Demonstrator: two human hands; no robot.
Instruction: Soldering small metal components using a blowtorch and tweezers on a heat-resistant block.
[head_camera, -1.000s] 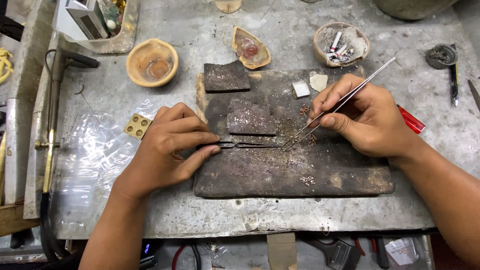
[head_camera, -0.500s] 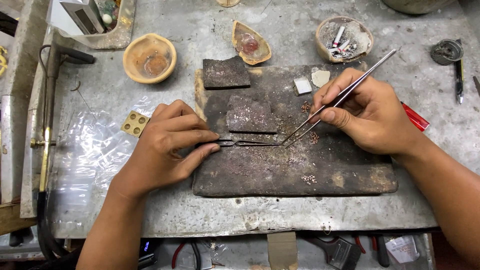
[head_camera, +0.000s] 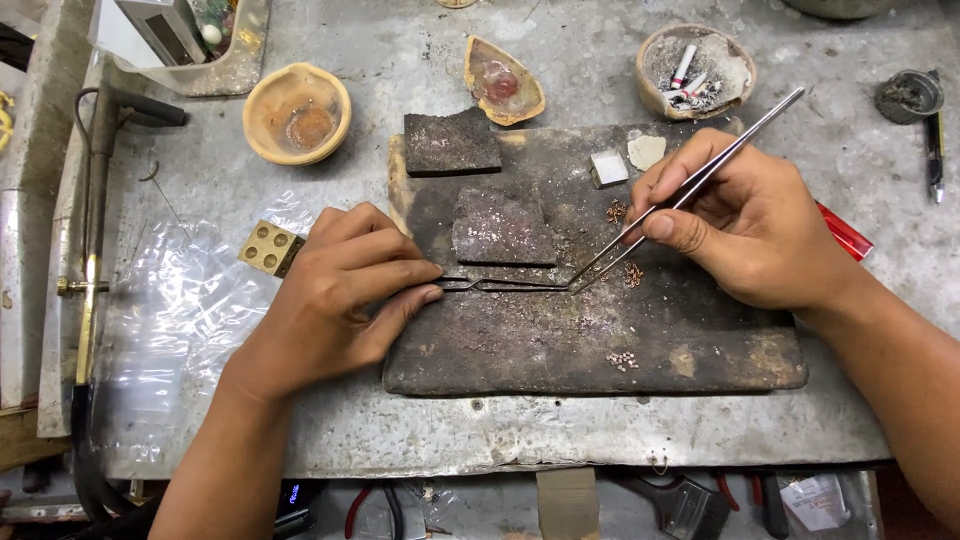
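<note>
Hands: you have two at work, your left hand and your right hand.
Tweezers: two, one long pair and one short dark pair, tips meeting mid-board.
Charred boards: one large soldering board carrying two smaller blocks.
Bowls: three along the worktop's far edge, one round clay bowl, one broken dish, one ash-filled bowl.
Brass blocks: one, with four holes showing.
White chips: two at the board's far edge.
</note>
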